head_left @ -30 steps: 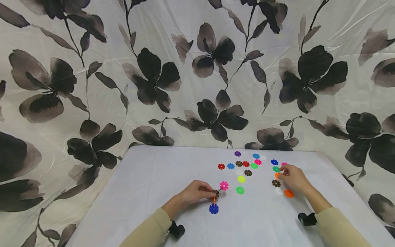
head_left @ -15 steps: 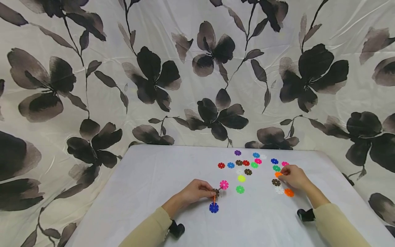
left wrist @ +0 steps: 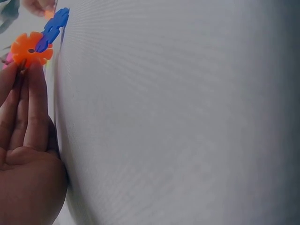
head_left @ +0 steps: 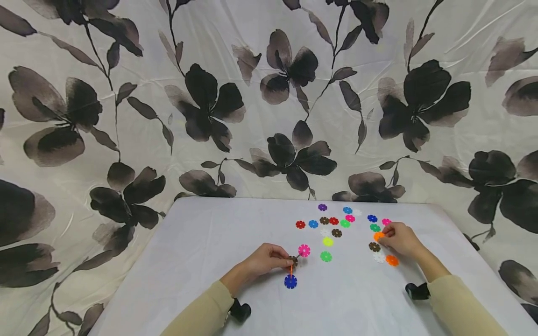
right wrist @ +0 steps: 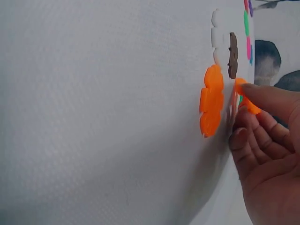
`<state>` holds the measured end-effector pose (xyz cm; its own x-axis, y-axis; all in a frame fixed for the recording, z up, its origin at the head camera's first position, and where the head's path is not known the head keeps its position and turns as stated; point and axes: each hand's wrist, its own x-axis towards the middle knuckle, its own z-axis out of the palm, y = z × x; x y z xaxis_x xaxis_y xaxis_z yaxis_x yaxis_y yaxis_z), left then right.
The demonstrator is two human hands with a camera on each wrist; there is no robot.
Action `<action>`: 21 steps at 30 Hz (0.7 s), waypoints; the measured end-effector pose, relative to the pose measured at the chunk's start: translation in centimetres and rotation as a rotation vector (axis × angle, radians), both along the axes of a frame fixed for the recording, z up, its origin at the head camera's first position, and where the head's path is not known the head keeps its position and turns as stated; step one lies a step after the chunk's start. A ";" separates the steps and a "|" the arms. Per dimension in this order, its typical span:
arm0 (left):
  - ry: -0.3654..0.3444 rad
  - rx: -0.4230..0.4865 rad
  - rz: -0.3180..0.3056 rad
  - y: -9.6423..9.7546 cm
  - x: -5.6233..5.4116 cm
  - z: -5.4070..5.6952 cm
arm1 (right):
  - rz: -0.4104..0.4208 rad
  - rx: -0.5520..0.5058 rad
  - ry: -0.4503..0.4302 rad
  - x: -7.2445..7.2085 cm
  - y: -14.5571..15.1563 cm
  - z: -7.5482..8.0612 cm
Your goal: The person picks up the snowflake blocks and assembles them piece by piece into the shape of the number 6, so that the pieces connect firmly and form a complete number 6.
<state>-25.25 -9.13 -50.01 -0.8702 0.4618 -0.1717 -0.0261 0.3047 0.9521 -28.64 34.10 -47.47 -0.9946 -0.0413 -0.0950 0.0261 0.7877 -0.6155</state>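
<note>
My left hand point(head_left: 265, 259) pinches a small joined group of plastic flower-shaped discs by its brown disc point(head_left: 295, 262). An orange disc point(left wrist: 22, 46) stands edge-on in that group and links to a blue disc point(head_left: 290, 281) on the near side. A pink disc point(head_left: 304, 250) is at the far side of the group. Over at the right, my right hand point(head_left: 401, 241) has thumb and fingertips on another orange disc point(right wrist: 254, 108), which is tilted up off the cloth in the right wrist view. Fingers hide part of it.
Close to my right hand lie a loose brown disc point(head_left: 374, 247), a white disc point(head_left: 379, 257), an orange disc point(head_left: 392, 260) and a green disc point(head_left: 375, 227). Several more coloured discs spread across the back middle, among them a yellow disc point(head_left: 328, 241). White cloth point(head_left: 189, 242) covers the table.
My right hand has raised the orange disc slightly from among the loose ones. The left hand keeps its hold on the joined discs and stays in place.
</note>
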 end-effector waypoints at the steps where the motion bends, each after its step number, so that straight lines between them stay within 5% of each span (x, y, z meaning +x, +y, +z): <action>1: 0.001 -0.002 0.002 0.0 0.0 -0.1 | -0.002 -0.013 0.001 0.0 0.0 0.0; 21: -0.006 0.004 0.011 -0.1 0.0 -0.1 | 0.081 -0.109 0.094 1.7 -2.4 0.7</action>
<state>-25.28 -9.20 -50.11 -0.8741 0.4533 -0.1747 -0.0347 0.3003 0.9532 -26.96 31.70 -46.73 -0.9919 -0.1268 0.0076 -0.0965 0.7135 -0.6940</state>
